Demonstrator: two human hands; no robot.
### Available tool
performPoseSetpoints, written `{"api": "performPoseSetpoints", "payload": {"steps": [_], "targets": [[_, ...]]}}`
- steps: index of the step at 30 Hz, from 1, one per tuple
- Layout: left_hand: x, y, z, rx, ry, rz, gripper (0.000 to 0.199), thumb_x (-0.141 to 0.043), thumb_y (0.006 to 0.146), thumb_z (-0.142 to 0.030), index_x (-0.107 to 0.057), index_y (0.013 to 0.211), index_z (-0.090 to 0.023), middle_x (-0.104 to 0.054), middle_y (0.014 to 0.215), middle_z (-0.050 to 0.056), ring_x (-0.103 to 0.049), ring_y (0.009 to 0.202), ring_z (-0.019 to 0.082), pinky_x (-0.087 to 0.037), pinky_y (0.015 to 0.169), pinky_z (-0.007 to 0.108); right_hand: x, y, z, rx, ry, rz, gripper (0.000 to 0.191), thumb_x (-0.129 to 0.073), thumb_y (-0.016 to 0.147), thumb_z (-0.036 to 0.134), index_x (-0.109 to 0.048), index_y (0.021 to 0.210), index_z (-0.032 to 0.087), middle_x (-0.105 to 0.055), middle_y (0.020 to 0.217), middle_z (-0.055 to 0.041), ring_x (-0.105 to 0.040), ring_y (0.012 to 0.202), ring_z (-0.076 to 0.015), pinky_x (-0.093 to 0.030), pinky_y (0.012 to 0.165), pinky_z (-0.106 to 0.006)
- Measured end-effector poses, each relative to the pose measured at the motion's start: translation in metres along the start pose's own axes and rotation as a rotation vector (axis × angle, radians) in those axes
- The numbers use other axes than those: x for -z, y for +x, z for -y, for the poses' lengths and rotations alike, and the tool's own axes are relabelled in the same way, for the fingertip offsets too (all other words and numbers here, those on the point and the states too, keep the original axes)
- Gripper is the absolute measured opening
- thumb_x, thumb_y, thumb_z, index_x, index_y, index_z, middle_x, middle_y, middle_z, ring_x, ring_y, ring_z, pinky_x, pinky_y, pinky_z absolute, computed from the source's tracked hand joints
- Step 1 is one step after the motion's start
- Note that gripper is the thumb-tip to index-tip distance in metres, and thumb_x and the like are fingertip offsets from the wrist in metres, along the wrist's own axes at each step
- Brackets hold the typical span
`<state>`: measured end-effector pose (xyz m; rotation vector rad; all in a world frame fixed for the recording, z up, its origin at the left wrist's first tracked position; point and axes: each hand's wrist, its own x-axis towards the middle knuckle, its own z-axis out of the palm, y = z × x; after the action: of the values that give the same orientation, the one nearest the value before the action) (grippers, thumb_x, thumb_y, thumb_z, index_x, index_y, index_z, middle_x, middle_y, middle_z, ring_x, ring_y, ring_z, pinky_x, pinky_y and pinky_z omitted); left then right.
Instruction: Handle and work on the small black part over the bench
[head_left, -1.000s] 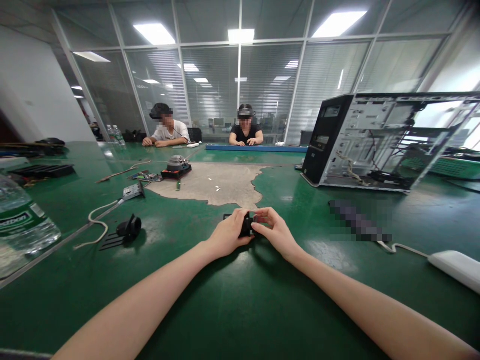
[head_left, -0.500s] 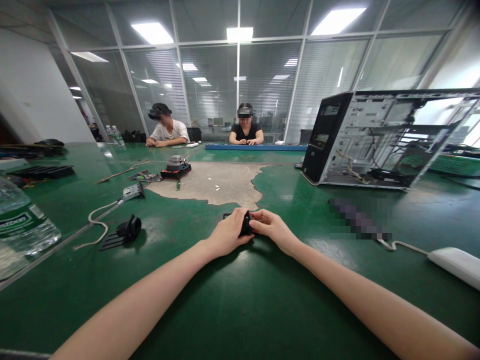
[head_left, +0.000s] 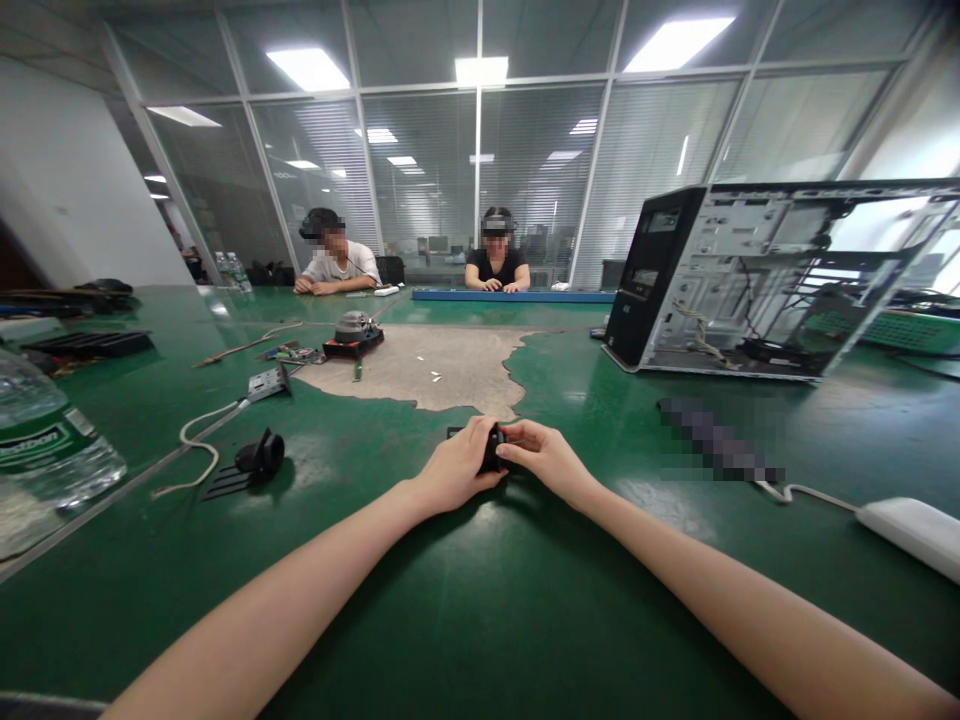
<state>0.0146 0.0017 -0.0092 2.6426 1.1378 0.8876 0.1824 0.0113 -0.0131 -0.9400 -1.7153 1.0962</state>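
Note:
Straight ahead, a small black plastic part (head_left: 491,450) is held between my hands just above or on the green tabletop. My left hand (head_left: 461,462) wraps around it from the left and hides most of it; a dark corner sticks out beyond the knuckles. From the right, the fingertips of my right hand (head_left: 546,460) pinch its near right side. Its exact kind is hidden by the fingers. Left of my hands lies another black plastic piece (head_left: 259,458), with a round cup-like end and flat prongs.
A beige worn patch (head_left: 465,365) marks the green table (head_left: 480,610). An open computer case (head_left: 652,280) stands right, a water bottle (head_left: 52,440) left. A metal box with a cable (head_left: 268,382), a round device on a red-black base (head_left: 356,335) and a white power strip (head_left: 911,530) lie around. Two people sit opposite.
My hands keep almost the same grip on the black part; the right thumb has shifted slightly. The whole view has moved very slightly.

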Motion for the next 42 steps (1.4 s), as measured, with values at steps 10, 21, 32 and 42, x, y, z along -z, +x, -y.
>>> {"api": "performPoseSetpoints", "payload": {"steps": [10,21,32,42], "targets": [[-0.0007,-0.0005,0.0003,0.003,-0.004,-0.024,0.057,-0.058,0.069,-0.026,-0.026,0.115,-0.021,-0.042,0.114,0.008,-0.05,0.098,0.023,-0.045,0.079,0.039,-0.0106,-0.0088,0.005,0.0,0.023,-0.052,0.02,-0.05,0.076,0.037,-0.05,0.087,0.02,-0.057,0.081,-0.0006,-0.056,0.072,-0.0127,-0.048,0.065,-0.028],[-0.0004,-0.0004,0.0012,0.006,-0.002,-0.019,0.056,-0.058,0.069,-0.026,-0.027,0.115,-0.021,-0.042,0.113,0.008,-0.05,0.097,0.023,-0.045,0.078,0.038,-0.007,-0.0087,0.0035,0.041,-0.041,0.02,0.022,-0.052,0.076,0.03,-0.049,0.095,0.021,-0.054,0.093,-0.0032,-0.054,0.086,-0.0157,-0.046,0.076,-0.032],[-0.0024,-0.0003,0.0016,0.001,-0.009,-0.033,0.057,-0.059,0.068,-0.027,-0.027,0.115,-0.022,-0.043,0.112,0.008,-0.05,0.098,0.023,-0.044,0.079,0.039,-0.0102,-0.0074,0.0066,-0.002,0.071,-0.036,0.022,-0.053,0.074,0.036,-0.047,0.087,0.02,-0.054,0.087,-0.0014,-0.054,0.075,-0.0124,-0.046,0.066,-0.029],[-0.0039,-0.0003,0.0025,-0.001,-0.011,-0.037,0.056,-0.059,0.068,-0.026,-0.028,0.114,-0.021,-0.043,0.112,0.008,-0.051,0.097,0.023,-0.045,0.078,0.039,-0.0076,-0.0108,0.0077,0.012,0.099,0.019,0.025,-0.059,0.07,0.033,-0.046,0.088,0.021,-0.053,0.09,-0.0005,-0.054,0.077,-0.0118,-0.047,0.07,-0.029]]}}
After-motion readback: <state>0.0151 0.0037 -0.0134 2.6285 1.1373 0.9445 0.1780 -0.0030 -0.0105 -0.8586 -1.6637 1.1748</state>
